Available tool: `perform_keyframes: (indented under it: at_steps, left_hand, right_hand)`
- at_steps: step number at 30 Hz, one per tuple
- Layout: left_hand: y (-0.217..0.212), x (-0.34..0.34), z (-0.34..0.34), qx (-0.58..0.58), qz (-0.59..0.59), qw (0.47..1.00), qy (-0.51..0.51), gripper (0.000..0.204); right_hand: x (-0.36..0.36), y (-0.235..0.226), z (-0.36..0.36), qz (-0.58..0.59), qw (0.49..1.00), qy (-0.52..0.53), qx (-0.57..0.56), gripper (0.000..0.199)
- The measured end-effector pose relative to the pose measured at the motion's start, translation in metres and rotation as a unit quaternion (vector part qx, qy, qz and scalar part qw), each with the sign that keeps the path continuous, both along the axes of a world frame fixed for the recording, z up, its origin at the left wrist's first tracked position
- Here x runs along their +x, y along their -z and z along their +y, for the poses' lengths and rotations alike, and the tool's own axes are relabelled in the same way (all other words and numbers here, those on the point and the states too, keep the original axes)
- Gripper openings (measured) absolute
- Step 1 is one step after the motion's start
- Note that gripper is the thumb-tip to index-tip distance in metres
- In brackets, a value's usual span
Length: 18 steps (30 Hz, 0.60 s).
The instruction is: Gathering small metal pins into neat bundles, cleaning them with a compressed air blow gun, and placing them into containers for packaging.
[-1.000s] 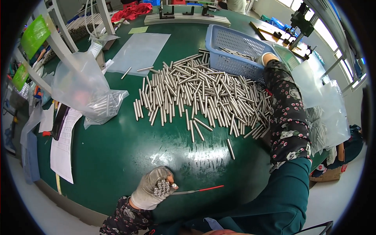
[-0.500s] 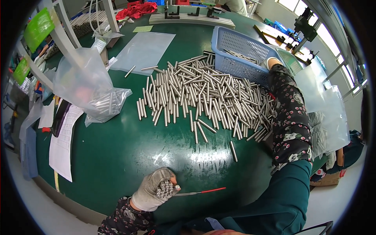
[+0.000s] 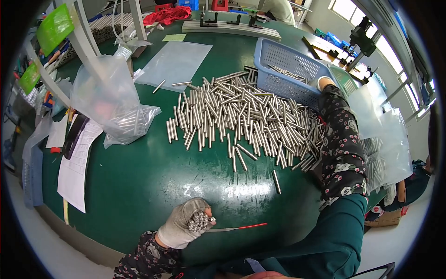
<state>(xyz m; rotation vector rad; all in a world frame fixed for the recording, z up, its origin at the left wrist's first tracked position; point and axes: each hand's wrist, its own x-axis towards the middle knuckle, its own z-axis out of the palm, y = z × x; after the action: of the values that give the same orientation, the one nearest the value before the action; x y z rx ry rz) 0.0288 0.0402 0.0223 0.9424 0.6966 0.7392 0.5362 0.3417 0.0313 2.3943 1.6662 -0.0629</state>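
Note:
My left hand (image 3: pixel 179 228), in a whitish glove with bare fingertips, is closed around a bundle of short steel rods (image 3: pixel 199 222), their ends facing up. Beside it on the green table lies a thin tool with a red handle (image 3: pixel 253 226). My right arm stretches far out, and my right hand (image 3: pixel 325 83) is at the right end of a blue perforated basket (image 3: pixel 285 93). The fingers of that hand are hidden by the basket wall and the sleeve. Some rods (image 3: pixel 285 72) lie inside the basket. A wide heap of steel rods (image 3: pixel 237 109) spreads in front of it.
A clear bag of rods (image 3: pixel 130 121) and paper sheets (image 3: pixel 79 162) are at the left. A plastic sheet (image 3: pixel 179 60) lies behind the heap. One loose rod (image 3: pixel 276 181) lies nearer me. More plastic bags (image 3: pixel 388 144) lie right of my arm, and a green basket (image 3: pixel 343 79) stands behind.
The whole view has shifted slightly. My left hand still grips the rod bundle, and my right hand stays at the basket's right end.

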Motion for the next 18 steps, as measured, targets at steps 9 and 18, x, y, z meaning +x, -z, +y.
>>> perform_keyframes:
  at_steps: [9, 18]
  left_hand:
    - [0.014, -0.002, 0.000, -0.002, -0.054, 0.998, -0.012, 0.036]
    - [0.013, -0.004, 0.024, 0.030, -0.064, 0.997, -0.016, 0.022]
  right_hand:
    - [-0.079, -0.117, -0.099, 0.163, 0.947, -0.100, 0.259, 0.034]
    - [-0.251, -0.092, -0.269, 0.756, 0.633, -0.121, 0.113, 0.020]
